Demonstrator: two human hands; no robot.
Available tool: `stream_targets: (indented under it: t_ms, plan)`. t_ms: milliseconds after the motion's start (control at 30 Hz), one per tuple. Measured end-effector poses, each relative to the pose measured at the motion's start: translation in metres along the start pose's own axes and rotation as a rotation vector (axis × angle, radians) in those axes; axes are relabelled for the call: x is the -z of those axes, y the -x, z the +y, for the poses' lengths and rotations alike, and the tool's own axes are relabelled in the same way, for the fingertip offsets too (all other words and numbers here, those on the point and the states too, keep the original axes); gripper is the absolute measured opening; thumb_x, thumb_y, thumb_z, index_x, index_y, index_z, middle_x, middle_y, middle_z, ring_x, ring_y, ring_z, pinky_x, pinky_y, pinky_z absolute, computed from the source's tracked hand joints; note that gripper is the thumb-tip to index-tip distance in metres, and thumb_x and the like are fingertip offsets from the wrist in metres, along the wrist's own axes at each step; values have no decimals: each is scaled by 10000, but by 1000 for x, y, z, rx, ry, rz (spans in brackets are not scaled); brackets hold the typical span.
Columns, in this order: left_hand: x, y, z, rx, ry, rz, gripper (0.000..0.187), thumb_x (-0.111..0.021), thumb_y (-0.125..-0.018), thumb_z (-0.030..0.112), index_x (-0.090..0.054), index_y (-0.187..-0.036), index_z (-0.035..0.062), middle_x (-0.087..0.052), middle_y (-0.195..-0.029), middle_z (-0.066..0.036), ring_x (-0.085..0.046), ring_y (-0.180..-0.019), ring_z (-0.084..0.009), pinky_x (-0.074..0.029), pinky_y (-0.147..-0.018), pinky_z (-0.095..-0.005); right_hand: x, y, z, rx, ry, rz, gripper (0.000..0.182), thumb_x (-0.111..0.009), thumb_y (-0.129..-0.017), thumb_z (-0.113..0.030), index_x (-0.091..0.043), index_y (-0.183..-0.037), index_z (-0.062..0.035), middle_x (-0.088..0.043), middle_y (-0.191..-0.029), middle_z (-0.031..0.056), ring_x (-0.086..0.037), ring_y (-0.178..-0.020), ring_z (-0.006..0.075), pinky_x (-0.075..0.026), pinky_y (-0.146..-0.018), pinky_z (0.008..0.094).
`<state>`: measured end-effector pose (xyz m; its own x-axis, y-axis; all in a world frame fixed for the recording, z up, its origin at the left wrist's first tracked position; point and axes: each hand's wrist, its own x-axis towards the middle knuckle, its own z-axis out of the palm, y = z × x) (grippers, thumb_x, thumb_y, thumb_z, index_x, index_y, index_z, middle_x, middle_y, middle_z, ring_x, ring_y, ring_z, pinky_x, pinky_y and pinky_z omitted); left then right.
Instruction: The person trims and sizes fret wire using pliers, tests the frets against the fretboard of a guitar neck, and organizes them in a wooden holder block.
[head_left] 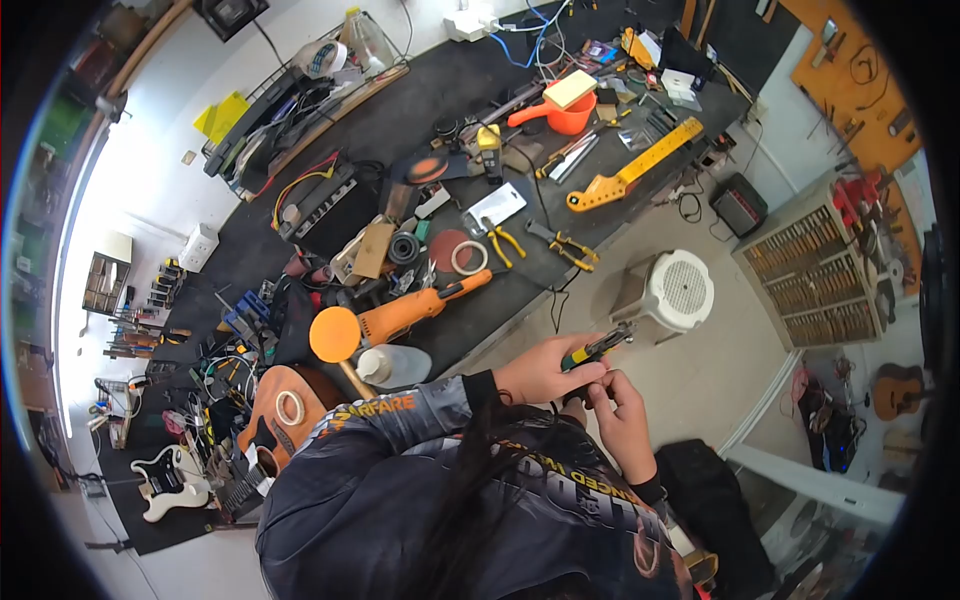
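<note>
My left hand (pixel 545 371) is closed around a pair of pliers (pixel 601 345) with black, yellow and green handles. Their metal jaws point up and to the right, above the floor in front of my body. My right hand (pixel 626 424) is close beside the left one, just below the pliers. Its thumb and fingers are pressed together; whatever they pinch is too small or hidden to make out. A translucent bottle (pixel 396 366) and an orange power tool with a round pad (pixel 400 318) lie on the bench near my left forearm.
The black workbench (pixel 470 330) carries yellow-handled pliers (pixel 505 245), a tape roll (pixel 469 258), a yellow guitar neck (pixel 635 168) and an orange pot (pixel 566 112). An acoustic guitar body (pixel 318 392) lies at left. A white stool (pixel 678 290) stands beyond my hands, near a drawer cabinet (pixel 812 270).
</note>
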<state>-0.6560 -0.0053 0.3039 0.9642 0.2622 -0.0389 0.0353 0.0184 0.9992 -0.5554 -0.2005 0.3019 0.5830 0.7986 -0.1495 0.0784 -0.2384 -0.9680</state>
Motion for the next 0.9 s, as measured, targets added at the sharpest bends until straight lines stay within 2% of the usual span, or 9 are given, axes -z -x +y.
stream_targets:
  t_ms: [133,200,533,633,700,733,833,867,900]
  plan:
    - [-28,-49,-6,88,30,46,486,-754,-1090,309,-675,-1485,38,-789,-1195,-84,-708,-1108,-158,-567,-1015,-354,64,-42,12,39,3,-87,102,-680,-1112,-72,-652,-1069,17,-693,-882,63,-647,-790,147,-542,-765,327]
    - [-44,-75,5,213,62,26,499,-733,-1115,259,-644,-1552,37,-773,-1347,-75,-677,-1236,-140,-509,-1126,-343,98,-64,14,49,7,-112,107,-685,-1112,-78,-659,-1077,20,-696,-882,70,-647,-788,152,-541,-766,327]
    - [-95,-177,16,197,-31,134,487,-731,-1115,248,-645,-1545,35,-778,-1327,-76,-668,-1228,-126,-512,-1123,-340,213,-140,41,98,-39,-185,91,-700,-1091,-76,-676,-1099,11,-685,-913,73,-630,-841,170,-530,-805,333]
    - [-101,-193,19,212,-108,122,512,-740,-1105,271,-642,-1542,22,-781,-1333,-100,-675,-1240,-143,-515,-1121,-352,228,-150,47,135,-24,-200,94,-697,-1098,-78,-668,-1092,11,-679,-910,58,-627,-839,152,-530,-803,319]
    - [-102,-200,21,173,-164,113,551,-725,-1096,353,-644,-1532,28,-772,-1239,-105,-667,-1130,-155,-535,-1037,-339,236,-156,46,75,-128,-215,99,-689,-1109,-82,-658,-1087,10,-679,-910,43,-633,-835,131,-534,-800,302]
    - [-102,-201,30,186,-183,117,602,-723,-1094,385,-623,-1559,16,-776,-1258,-148,-688,-1133,-192,-544,-1026,-365,238,-160,43,81,-129,-227,107,-680,-1118,-86,-649,-1078,9,-681,-914,34,-645,-838,119,-538,-796,291]
    - [-101,-199,30,71,-254,216,639,-729,-1092,392,-605,-1572,-11,-776,-1303,-197,-718,-1156,-250,-547,-1041,-390,240,-178,31,128,-125,-328,107,-686,-1113,-83,-645,-1065,4,-693,-925,37,-657,-854,118,-540,-797,293]
    - [-97,-195,31,87,-214,225,659,-755,-1083,379,-600,-1562,-45,-760,-1370,-230,-718,-1239,-294,-532,-1100,-397,239,-185,25,152,-83,-357,125,-702,-1101,-98,-640,-1064,5,-700,-928,68,-668,-861,147,-542,-798,320]
    - [-94,-190,27,82,-210,224,659,-755,-1083,379,-600,-1562,-45,-760,-1370,-230,-718,-1239,-294,-532,-1100,-397,237,-191,21,152,-77,-355,125,-702,-1101,-98,-640,-1064,5,-700,-928,68,-668,-861,147,-542,-798,320]
